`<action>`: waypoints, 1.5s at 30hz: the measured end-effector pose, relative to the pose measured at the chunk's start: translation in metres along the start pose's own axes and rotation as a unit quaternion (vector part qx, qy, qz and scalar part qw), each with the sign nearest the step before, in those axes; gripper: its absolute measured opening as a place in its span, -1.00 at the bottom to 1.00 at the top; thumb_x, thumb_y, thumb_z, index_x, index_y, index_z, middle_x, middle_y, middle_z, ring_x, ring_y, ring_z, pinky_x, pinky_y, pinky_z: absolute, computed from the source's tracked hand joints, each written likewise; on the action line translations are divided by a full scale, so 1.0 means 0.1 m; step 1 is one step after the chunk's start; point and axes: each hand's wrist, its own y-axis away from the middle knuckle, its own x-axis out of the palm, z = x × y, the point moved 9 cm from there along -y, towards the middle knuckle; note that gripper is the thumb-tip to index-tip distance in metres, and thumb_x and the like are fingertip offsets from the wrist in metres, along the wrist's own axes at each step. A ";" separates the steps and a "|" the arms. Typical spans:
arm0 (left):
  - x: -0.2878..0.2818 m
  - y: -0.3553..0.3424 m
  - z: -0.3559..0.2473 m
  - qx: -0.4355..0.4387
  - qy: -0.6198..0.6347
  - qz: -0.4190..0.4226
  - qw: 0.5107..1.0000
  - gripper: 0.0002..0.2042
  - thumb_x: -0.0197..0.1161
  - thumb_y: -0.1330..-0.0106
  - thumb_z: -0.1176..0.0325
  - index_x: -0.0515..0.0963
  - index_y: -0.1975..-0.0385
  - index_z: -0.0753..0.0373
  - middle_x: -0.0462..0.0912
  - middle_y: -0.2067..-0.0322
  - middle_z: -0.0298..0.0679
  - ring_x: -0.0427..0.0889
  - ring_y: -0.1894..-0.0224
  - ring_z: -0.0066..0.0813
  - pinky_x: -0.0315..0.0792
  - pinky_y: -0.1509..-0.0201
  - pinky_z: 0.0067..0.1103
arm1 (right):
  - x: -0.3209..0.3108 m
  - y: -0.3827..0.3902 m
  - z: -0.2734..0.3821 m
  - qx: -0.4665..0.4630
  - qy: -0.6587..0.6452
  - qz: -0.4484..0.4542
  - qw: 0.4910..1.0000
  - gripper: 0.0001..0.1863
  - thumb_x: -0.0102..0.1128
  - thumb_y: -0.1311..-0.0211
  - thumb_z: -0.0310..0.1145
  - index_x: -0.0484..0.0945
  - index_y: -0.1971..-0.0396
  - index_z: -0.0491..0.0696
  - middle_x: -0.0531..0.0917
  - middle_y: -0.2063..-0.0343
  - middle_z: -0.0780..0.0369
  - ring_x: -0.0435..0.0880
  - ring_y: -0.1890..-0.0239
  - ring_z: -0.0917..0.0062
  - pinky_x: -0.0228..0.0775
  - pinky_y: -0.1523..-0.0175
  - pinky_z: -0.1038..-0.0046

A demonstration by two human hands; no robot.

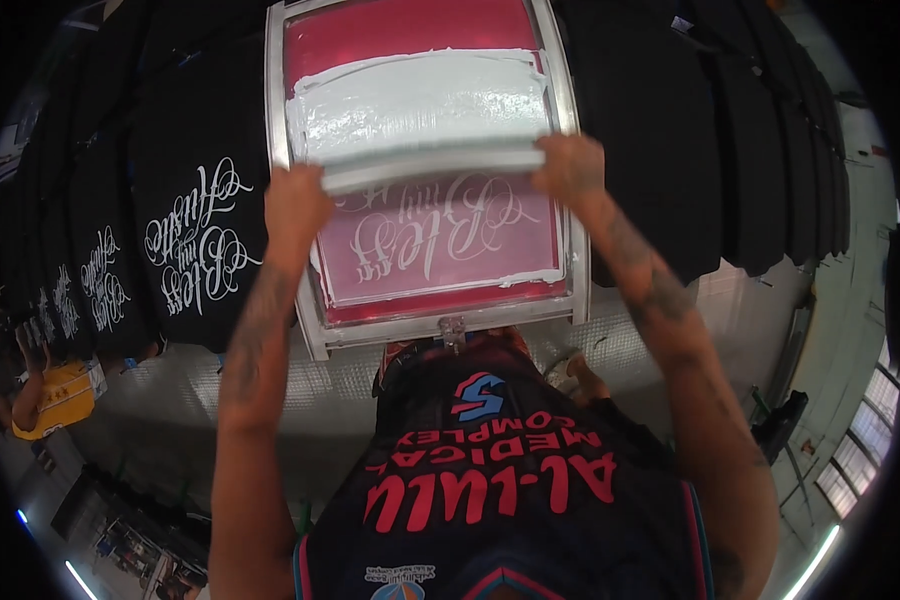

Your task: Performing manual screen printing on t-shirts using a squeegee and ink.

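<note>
A squeegee (430, 168) lies crosswise over a framed printing screen (420, 22). My left hand (298, 205) is wrapped round its left end, and my right hand (571, 172) grips the right end. Thick white ink (420, 105) covers the screen mesh beyond the squeegee. On the near side, pale script lettering (445, 235) shows through a thin whitish film on the pink mesh. The screen's light metal frame (560, 60) surrounds it, with white smears along the inner edges. What lies beneath the screen is hidden.
Black shirts with white script (200, 240) hang or lie in a row to the left. More black shirts (650, 150) line the right side, without visible print. A metal clamp (453, 332) sits at the frame's near edge. Another person in yellow (65, 400) is at the far left.
</note>
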 end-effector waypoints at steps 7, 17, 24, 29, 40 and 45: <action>0.11 -1.36 0.50 0.017 -0.048 0.086 0.995 -0.71 0.30 -0.09 0.32 0.69 0.22 0.31 0.72 0.32 0.11 0.72 0.20 0.10 0.61 0.05 -0.19 | 0.37 -1.36 -0.52 0.040 0.076 0.102 0.991 -0.51 0.36 0.10 0.11 0.78 0.21 0.11 0.77 0.36 0.07 0.77 0.25 0.11 0.63 0.09 0.16; -0.35 1.87 -0.54 0.004 0.094 0.059 0.994 -0.78 0.29 0.04 0.59 0.63 0.36 0.20 0.63 0.36 -0.18 0.60 0.21 -0.12 0.59 0.12 -0.28 | -0.44 1.66 0.62 0.042 -0.063 0.097 0.992 -0.74 0.28 0.30 -0.40 0.76 0.45 0.06 0.72 0.50 0.22 0.67 0.37 0.31 0.38 0.13 0.20; -0.29 2.11 -0.56 -0.037 0.067 0.018 0.997 -0.78 0.26 0.07 0.62 0.59 0.38 0.22 0.61 0.37 -0.17 0.58 0.18 -0.08 0.58 0.19 -0.22 | -0.52 1.83 0.74 0.032 -0.093 0.021 0.995 -0.83 0.27 0.43 -0.39 0.55 0.65 0.03 0.60 0.59 0.21 0.61 0.44 0.23 0.49 0.36 0.24; -0.10 0.91 -0.15 -0.027 0.019 0.066 0.997 -0.87 0.24 0.02 0.57 0.60 0.45 0.24 0.64 0.37 -0.13 0.60 0.17 -0.03 0.61 0.21 -0.22 | -0.24 0.87 0.43 0.040 -0.054 0.018 0.998 -0.84 0.32 0.36 -0.35 0.61 0.61 0.05 0.62 0.58 0.22 0.62 0.50 0.20 0.53 0.37 0.18; -0.01 -1.31 0.36 0.005 -0.052 0.128 0.990 -0.79 0.25 -0.12 0.38 0.69 0.29 0.31 0.73 0.24 0.05 0.73 0.15 0.02 0.62 0.06 -0.22 | 0.19 -1.39 -0.47 0.075 0.031 0.147 0.986 -0.54 0.40 0.13 0.01 0.78 0.24 0.05 0.76 0.37 0.04 0.76 0.23 0.11 0.62 0.05 0.16; -0.32 0.58 -0.18 0.029 -0.034 0.114 0.992 -0.81 0.42 -0.10 0.37 0.68 0.28 0.22 0.71 0.30 -0.15 0.69 0.15 -0.11 0.65 0.14 -0.31 | -0.22 0.65 0.13 0.046 0.026 0.106 0.993 -0.62 0.47 0.15 -0.06 0.77 0.28 0.10 0.76 0.43 0.16 0.76 0.34 0.21 0.58 0.14 0.14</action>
